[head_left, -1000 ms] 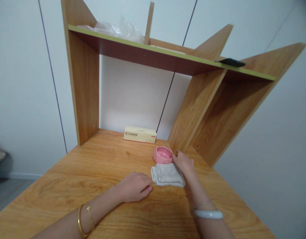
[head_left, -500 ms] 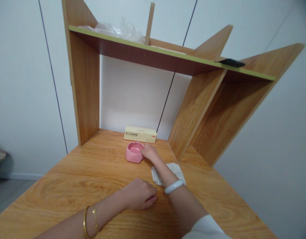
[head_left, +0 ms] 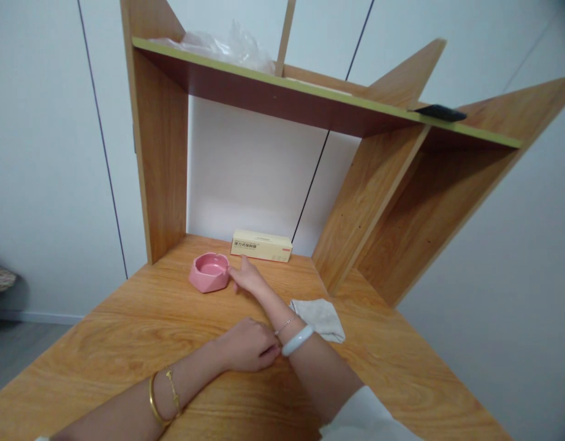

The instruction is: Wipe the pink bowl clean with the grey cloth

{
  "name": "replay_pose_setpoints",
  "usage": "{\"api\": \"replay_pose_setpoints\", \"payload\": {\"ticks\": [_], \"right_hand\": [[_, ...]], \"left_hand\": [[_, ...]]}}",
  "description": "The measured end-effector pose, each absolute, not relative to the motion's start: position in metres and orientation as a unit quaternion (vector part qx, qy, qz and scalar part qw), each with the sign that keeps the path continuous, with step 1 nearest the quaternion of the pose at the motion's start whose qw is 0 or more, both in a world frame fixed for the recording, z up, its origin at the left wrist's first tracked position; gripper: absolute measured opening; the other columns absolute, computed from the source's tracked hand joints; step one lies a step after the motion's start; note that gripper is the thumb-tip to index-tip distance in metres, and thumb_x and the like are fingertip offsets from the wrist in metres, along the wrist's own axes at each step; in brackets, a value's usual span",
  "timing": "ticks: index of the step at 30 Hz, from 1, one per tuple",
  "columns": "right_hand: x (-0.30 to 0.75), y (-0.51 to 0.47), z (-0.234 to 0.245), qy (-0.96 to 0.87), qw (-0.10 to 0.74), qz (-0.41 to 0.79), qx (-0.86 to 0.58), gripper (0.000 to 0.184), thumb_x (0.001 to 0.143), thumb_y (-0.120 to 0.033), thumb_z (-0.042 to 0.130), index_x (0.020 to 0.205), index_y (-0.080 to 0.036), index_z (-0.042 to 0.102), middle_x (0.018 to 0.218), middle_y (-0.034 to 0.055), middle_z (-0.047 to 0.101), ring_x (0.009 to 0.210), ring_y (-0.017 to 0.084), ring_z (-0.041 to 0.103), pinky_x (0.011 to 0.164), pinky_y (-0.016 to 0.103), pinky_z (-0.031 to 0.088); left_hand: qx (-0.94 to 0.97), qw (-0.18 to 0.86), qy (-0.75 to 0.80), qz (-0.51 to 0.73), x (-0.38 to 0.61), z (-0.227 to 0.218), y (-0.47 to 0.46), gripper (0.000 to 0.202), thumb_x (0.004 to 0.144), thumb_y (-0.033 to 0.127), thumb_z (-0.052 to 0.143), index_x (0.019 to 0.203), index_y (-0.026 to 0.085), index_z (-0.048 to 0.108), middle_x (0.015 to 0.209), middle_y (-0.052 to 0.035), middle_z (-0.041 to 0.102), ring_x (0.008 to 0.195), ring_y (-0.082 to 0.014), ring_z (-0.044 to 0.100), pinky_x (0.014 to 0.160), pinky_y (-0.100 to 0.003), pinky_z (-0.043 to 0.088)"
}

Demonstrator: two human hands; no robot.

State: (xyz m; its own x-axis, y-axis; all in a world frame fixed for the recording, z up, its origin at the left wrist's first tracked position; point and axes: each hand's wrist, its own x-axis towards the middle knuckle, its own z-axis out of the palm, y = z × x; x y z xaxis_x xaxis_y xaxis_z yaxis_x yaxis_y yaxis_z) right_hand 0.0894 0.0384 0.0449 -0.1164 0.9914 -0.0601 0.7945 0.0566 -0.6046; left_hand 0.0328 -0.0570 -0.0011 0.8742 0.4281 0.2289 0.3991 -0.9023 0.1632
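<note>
A pink faceted ashtray (head_left: 209, 282) sits upright on the wooden desk, towards the back left. Just to its right is my right hand (head_left: 248, 275), fingers apart, with a fingertip at or very near the ashtray's right rim; whether they touch I cannot tell. My left hand (head_left: 252, 346) rests on the desk nearer to me, its fingers curled into a loose fist with nothing visible in them. A folded pale grey cloth (head_left: 320, 318) lies to the right of my right forearm.
A cream cling-film-style box (head_left: 261, 246) with printed characters stands at the back of the desk. Wooden side panels (head_left: 165, 153) carry a shelf (head_left: 282, 95) above, holding clear plastic (head_left: 231, 52) and a flat black object (head_left: 441, 113).
The ashtray has moved left across the desk, away from the front of the box. My right hand has moved left with it, and its fingers have spread. The left hand stays curled.
</note>
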Motion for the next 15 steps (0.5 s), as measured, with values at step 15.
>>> {"api": "replay_pose_setpoints", "payload": {"ticks": [15], "right_hand": [[0.189, -0.078, 0.062, -0.715, -0.123, -0.065, -0.686, 0.029, 0.072, -0.031, 0.058, 0.091, -0.011, 0.067, 0.094, 0.0201, 0.066, 0.087, 0.028, 0.062, 0.067, 0.032, 0.042]], "left_hand": [[0.972, 0.024, 0.189, 0.14, 0.043, -0.001, -0.063, 0.02, 0.083, 0.025, 0.044, 0.068, 0.019, 0.055, 0.068, -0.0014, 0.064, 0.062, -0.0138, 0.058, 0.055, -0.022, 0.039]]}}
